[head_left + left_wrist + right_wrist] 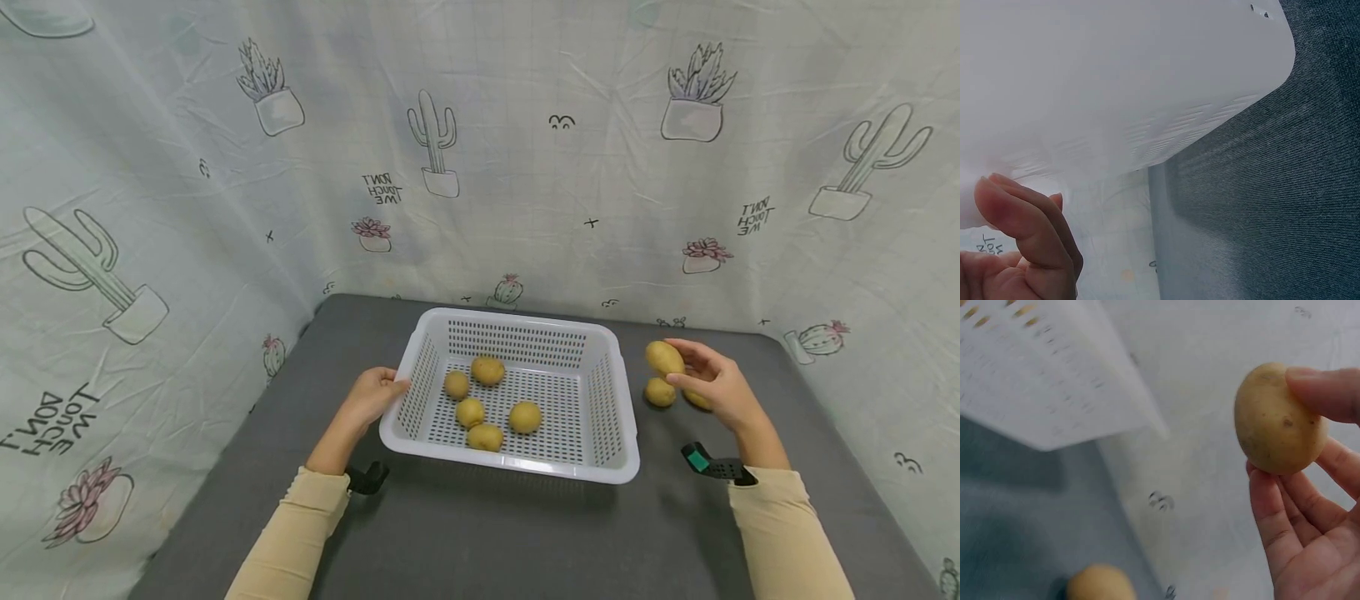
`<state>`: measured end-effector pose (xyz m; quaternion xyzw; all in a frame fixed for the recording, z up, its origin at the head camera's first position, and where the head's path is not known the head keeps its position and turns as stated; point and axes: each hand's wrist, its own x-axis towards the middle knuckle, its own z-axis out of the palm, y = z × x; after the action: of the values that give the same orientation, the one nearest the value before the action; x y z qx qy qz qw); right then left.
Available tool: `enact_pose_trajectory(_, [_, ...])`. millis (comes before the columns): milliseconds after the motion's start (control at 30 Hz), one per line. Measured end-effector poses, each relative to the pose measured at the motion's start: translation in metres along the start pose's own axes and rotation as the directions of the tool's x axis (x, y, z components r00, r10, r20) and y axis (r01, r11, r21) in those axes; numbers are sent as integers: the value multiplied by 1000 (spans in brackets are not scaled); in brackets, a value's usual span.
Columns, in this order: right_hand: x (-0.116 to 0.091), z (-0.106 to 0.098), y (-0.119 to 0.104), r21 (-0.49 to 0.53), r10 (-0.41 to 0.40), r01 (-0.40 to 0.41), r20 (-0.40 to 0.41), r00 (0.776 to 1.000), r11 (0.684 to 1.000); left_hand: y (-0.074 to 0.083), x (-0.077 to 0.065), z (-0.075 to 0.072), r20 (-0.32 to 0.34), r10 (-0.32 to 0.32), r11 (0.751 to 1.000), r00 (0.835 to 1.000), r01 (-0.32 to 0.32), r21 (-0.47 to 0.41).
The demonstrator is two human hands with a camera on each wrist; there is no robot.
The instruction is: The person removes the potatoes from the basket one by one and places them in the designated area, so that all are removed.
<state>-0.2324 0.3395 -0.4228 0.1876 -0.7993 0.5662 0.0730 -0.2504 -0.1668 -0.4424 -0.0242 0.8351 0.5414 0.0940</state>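
A white perforated plastic basket holds several yellow potatoes, most of them towards its left side. At the basket's left rim, my left hand pinches the edge between thumb and fingers; the left wrist view shows the curled fingers against the white wall. To the right of the basket, my right hand holds a potato between thumb and fingertips, raised off the table. Below it, one potato lies on the table, and another is partly hidden behind the right hand.
The dark grey table runs back to a light curtain printed with cacti and potted plants. Curtain cloth also hangs along the left and right sides. A black strap device sits at the right wrist, and another at the left.
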Motion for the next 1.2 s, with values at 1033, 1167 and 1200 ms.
enact_pose_trajectory(1033, [-46, -27, 64, -105, 184, -279, -530, 828, 954, -1, 1, 0, -2, -26, 1000, 1000, 26, -3])
enact_pose_trajectory(1167, [-49, -32, 70, -74, 229, -334, -590, 775, 940, 0, 0, 0, 1, -20, 1000, 1000, 20, -7])
enact_pose_trajectory(1200, [-50, -33, 71, -71, 241, -350, -598, 764, 934, 0, 0, 0, 1, -18, 1000, 1000, 18, -8])
